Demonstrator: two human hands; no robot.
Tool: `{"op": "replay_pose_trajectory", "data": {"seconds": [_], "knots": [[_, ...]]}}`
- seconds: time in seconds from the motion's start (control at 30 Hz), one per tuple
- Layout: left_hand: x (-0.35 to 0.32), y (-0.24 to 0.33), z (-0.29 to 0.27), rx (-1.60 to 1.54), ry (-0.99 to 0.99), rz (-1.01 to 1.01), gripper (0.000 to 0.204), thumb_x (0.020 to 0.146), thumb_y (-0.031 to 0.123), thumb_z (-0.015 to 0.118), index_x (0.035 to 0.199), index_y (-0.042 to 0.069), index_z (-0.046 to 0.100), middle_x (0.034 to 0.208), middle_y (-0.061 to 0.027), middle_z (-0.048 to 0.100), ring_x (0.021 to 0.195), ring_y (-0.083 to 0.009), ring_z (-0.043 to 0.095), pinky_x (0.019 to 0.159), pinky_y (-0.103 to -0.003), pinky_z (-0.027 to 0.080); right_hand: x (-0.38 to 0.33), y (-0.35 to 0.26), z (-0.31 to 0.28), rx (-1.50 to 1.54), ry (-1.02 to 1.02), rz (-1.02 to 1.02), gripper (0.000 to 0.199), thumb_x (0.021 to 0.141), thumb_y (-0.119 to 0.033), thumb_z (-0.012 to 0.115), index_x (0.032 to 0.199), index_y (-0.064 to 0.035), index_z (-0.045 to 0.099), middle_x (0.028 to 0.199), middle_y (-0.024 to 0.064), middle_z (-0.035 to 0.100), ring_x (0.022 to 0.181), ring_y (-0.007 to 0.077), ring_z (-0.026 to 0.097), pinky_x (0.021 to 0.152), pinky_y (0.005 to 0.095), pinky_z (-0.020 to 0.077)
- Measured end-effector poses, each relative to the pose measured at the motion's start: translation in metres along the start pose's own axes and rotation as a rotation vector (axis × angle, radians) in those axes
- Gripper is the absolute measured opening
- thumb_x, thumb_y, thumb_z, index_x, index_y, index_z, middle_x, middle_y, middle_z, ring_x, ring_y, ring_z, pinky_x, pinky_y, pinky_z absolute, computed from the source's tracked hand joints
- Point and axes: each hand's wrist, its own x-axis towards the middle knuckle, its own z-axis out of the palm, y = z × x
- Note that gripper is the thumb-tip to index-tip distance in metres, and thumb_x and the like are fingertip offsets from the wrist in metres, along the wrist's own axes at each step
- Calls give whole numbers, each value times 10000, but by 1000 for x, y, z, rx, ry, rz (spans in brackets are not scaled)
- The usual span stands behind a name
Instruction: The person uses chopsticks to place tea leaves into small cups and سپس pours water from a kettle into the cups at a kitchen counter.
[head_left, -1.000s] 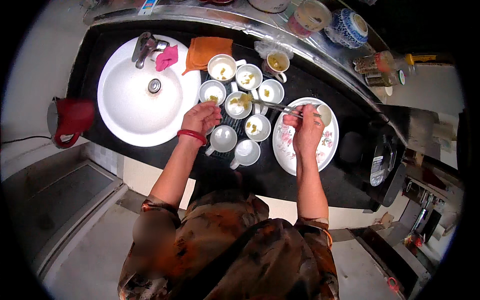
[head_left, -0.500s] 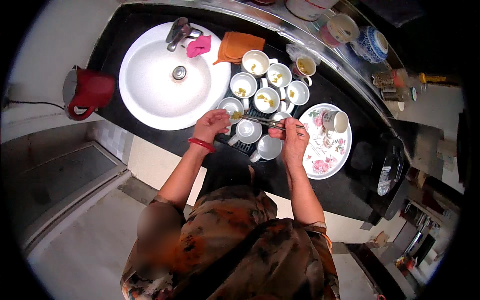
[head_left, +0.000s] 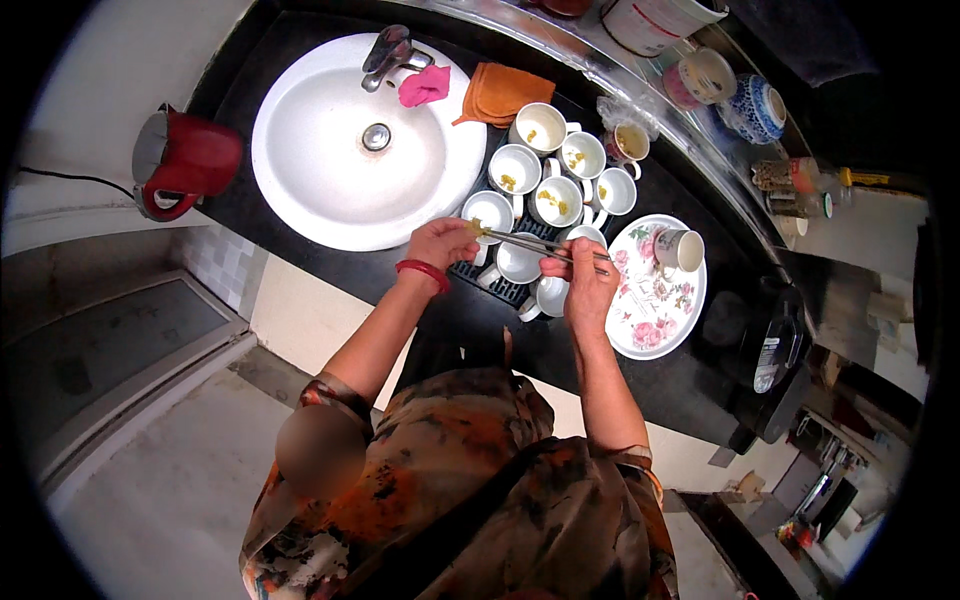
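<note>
My right hand (head_left: 588,285) grips a pair of metal chopsticks (head_left: 530,241), their tips pointing left. A small yellow-green clump (head_left: 479,228) like dried petals is at those tips. Fingers of my left hand (head_left: 443,246) are drawn together against the clump, over the near side of a white mug (head_left: 489,208). Several white mugs stand in a cluster on a dark rack. One mug (head_left: 557,201) has yellow bits on its bottom, and so do others behind it. Closer to me, a mug (head_left: 519,258) is partly covered by the chopsticks.
Left of the mugs is a white sink (head_left: 300,180) with a faucet (head_left: 388,58) and pink cloth (head_left: 424,86). A red kettle (head_left: 200,155) stands at far left, an orange cloth (head_left: 505,92) behind. A floral tray (head_left: 655,315) holds a tilted paper cup (head_left: 680,250).
My left hand has moved right to the chopstick tips, its fingers closing on the yellow clump. The clump has risen out of the mug. The whole view has shifted slightly.
</note>
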Motion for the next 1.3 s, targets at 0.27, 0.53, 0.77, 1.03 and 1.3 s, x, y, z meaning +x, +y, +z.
{"op": "replay_pose_trajectory", "data": {"seconds": [0.27,0.53,0.77,1.03,1.3], "knots": [[4,2,-5,-58,7,-34,185,763,-3,567,939,-43,525,827,-140,595,640,-192,600,572,-265,514,0,2,3,-35,90,-16,273,881,-203,474,822,55,542,710,120,592,561,168,606,520,230,489],[11,1,-6,-14,-12,-18,172,759,-21,554,928,-40,529,826,-141,598,631,-199,604,568,-263,516,9,12,-3,-55,69,7,275,882,-221,471,854,40,551,740,116,594,568,147,593,523,227,485],[9,8,-5,-12,6,-21,169,747,-36,554,915,-34,534,835,-146,596,649,-206,606,570,-269,514,12,14,-4,-16,84,-8,279,872,-238,491,888,36,540,740,118,588,562,146,588,511,229,481],[6,7,1,-24,-26,-73,185,756,-7,560,937,-17,526,849,-150,594,665,-214,608,583,-284,517,6,4,-20,89,178,5,266,871,-232,487,855,28,544,719,119,590,539,157,580,509,236,486],[-5,-7,26,0,-139,-113,190,766,7,571,945,-8,511,838,-155,598,657,-220,612,569,-289,516,-8,6,-50,245,198,132,270,875,-232,475,884,34,511,716,125,571,561,195,602,497,265,526]]}}
